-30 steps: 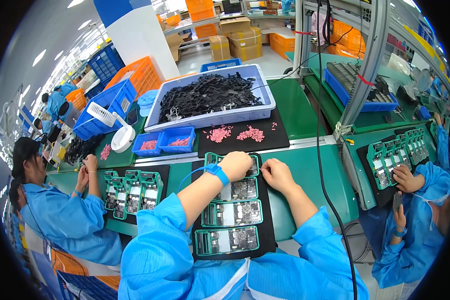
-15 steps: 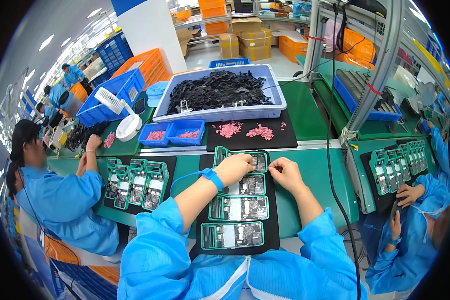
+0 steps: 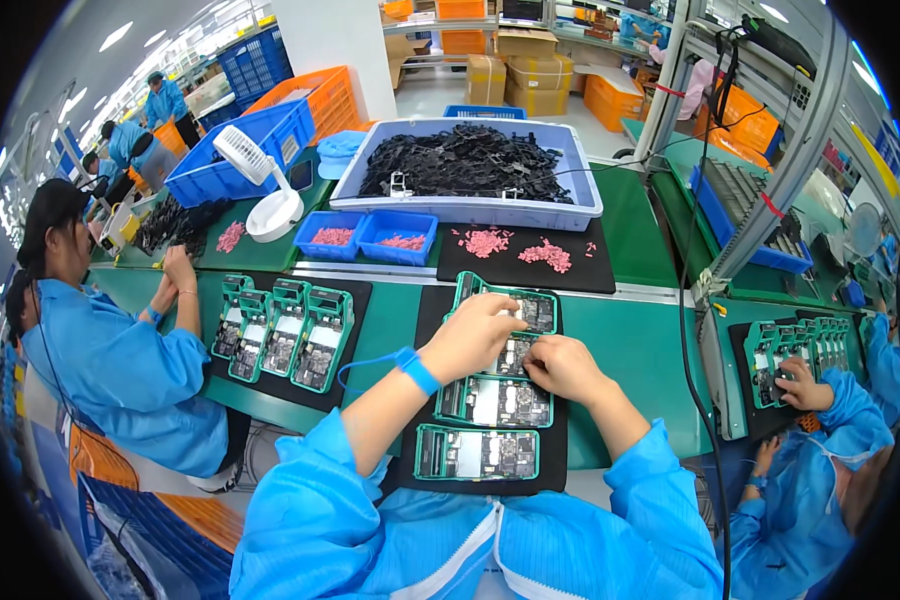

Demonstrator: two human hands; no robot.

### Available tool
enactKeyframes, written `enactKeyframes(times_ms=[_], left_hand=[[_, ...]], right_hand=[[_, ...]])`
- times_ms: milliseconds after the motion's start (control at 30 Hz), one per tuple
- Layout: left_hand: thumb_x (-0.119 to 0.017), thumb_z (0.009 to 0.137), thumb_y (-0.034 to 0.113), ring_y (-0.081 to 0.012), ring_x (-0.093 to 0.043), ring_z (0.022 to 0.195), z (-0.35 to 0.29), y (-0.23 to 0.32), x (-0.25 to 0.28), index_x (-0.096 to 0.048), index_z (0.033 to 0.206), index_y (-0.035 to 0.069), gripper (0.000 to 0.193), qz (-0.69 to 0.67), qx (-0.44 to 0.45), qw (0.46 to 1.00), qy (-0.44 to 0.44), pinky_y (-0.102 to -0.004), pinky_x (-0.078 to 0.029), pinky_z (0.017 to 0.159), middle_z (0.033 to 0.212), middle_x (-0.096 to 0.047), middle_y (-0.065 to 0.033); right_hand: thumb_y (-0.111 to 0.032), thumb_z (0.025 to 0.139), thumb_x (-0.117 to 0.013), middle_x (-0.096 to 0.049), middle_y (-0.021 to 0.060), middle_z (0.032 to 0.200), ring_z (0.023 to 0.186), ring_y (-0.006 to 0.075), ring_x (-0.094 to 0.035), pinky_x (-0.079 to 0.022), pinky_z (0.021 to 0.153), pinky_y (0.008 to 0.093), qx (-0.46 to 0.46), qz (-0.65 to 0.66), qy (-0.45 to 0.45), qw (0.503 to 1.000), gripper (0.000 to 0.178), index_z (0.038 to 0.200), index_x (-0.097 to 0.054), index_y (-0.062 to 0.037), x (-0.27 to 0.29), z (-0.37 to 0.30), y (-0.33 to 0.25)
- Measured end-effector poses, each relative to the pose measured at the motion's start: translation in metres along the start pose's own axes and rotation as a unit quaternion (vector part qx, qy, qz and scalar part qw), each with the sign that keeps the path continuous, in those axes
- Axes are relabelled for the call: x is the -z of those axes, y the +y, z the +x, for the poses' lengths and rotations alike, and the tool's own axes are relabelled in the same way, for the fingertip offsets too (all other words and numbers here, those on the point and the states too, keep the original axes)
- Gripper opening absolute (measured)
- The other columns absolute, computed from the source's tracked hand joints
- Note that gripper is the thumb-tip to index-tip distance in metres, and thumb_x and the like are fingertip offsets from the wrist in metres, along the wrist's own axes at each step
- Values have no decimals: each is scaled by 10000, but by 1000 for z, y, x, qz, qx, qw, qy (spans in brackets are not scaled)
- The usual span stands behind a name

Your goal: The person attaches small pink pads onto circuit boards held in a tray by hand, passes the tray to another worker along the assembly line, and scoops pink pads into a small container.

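Observation:
A column of green-framed circuit board housings lies before me on a black mat (image 3: 428,312). My left hand (image 3: 473,335), with a blue wrist strap (image 3: 416,371), reaches over the farthest housing (image 3: 538,312) and the one nearer. Its fingers are drawn together and point right; anything between them is hidden. My right hand (image 3: 567,368) has its fingertips pinched at the right edge of the second housing from the far end (image 3: 510,357); what they grip is too small to make out. Closer to me are a third housing (image 3: 520,403) and the nearest housing (image 3: 500,453), both untouched.
Small pink pieces (image 3: 545,256) lie in piles on a far black mat (image 3: 590,275) and in two blue trays (image 3: 398,224). Behind stands a large bin (image 3: 470,211) of black parts. A black cable (image 3: 688,350) hangs at right. Co-workers sit on both sides with similar housings.
My right hand has moved in from the right of the mat to the second housing. My left hand has shifted slightly off the far housings' boards. The whole view has shifted a little.

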State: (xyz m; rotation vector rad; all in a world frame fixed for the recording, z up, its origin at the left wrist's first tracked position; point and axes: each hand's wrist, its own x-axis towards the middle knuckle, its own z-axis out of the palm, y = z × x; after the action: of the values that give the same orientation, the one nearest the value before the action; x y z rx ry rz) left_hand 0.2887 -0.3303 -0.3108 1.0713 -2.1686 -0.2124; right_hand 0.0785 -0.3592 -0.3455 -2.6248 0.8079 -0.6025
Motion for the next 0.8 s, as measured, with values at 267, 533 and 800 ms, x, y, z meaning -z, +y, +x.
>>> enactKeyframes(times_ms=[267, 533, 800], left_hand=[[-638, 765, -25, -273, -619, 966, -67, 82, 115, -680, 968, 28, 213, -53, 58, 994, 75, -357, -499, 812, 993, -653, -108], [-679, 737, 26, -285, -646, 844, -142, 143, 213, -700, 789, 28, 56, -212, -45, 966, 144, -355, -530, 668, 841, -683, -124], [-539, 805, -4, -259, -613, 765, -156, 117, 241, -648, 857, 0, 121, 2, 36, 973, 228, -346, -490, 665, 822, -651, -127]], right_hand=[[-105, 720, -596, -615, 104, 729, 750, 300, -623, -512, 671, 405, -17, -57, -11, 998, 61, 700, -615, -51, 4, 5, -11], [-88, 719, -578, -607, 108, 707, 727, 308, -623, -519, 637, 405, 40, -139, -33, 989, 76, 663, -584, -37, 0, 13, -12], [-22, 695, -603, -578, 101, 1078, 1030, 281, -548, -461, 808, 390, 46, -112, -19, 992, 320, 990, -682, -118, 18, -17, -20]])
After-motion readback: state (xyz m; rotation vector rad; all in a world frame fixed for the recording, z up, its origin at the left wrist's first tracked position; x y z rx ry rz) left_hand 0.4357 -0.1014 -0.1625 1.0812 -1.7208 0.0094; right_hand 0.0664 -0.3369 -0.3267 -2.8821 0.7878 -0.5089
